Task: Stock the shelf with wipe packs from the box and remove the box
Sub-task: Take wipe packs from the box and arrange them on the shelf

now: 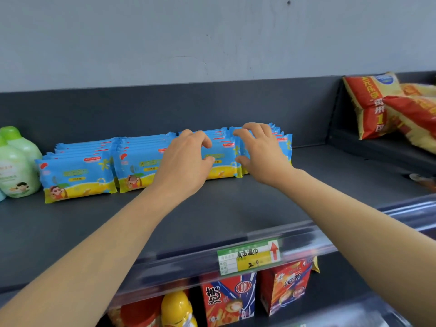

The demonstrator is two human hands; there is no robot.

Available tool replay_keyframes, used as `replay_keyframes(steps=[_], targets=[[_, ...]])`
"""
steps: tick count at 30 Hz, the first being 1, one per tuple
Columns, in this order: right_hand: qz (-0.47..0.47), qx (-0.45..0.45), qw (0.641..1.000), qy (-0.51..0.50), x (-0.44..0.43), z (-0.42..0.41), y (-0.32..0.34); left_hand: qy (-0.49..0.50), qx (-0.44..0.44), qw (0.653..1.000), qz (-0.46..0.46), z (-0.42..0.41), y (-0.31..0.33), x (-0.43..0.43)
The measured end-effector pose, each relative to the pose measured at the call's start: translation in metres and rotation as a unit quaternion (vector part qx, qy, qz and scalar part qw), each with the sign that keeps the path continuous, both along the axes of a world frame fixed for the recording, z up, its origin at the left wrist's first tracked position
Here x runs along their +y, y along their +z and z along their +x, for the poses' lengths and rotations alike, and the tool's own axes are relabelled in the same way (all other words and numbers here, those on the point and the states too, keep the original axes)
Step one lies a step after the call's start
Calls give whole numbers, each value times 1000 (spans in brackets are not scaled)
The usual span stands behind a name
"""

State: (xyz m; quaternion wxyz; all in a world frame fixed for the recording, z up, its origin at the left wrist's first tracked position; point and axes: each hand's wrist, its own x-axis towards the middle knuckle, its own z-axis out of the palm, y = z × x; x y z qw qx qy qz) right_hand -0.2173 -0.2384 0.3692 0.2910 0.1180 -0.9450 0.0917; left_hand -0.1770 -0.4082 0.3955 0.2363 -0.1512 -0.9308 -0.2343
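Blue and yellow wipe packs stand upright in several rows on the dark grey shelf (212,208). The leftmost row (75,175) and the second row (139,168) stand free. My left hand (186,161) reaches over the third row (221,161), fingers curled around its front pack's left edge. My right hand (262,152) covers the fourth row (283,142) at the right, fingers spread and bent over the packs' tops. No box is in view.
Green lotion bottles (16,166) stand at the shelf's left end. Red and yellow bags (387,107) lie on the neighbouring shelf at the right. A price tag (250,256) hangs on the shelf's front rail, with snack boxes (231,300) below.
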Motion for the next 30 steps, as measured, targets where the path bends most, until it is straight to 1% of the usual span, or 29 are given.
replay_keyframes(steps=[3, 7, 12, 20, 26, 28, 30], targets=[[-9, 7, 1000, -5, 21, 20, 2, -47, 2, 999, 2, 5, 2, 27], [-14, 16, 999, -42, 60, 51, 1, -114, 8, 993, -4, 14, 0, 73], [-28, 0, 996, -85, 108, 87, -3, -194, -9, 981, -15, 31, -9, 130], [-61, 11, 984, -168, 173, 148, -17, -288, -13, 957, -22, 67, -21, 189], [-118, 42, 959, -256, 226, 215, -60, -374, -75, 923, -42, 112, -54, 253], [-132, 20, 947, -293, 245, 238, -81, -405, -101, 906, -67, 126, -70, 277], [-150, -23, 933, -327, 263, 259, -106, -430, -130, 888, -103, 137, -92, 303]])
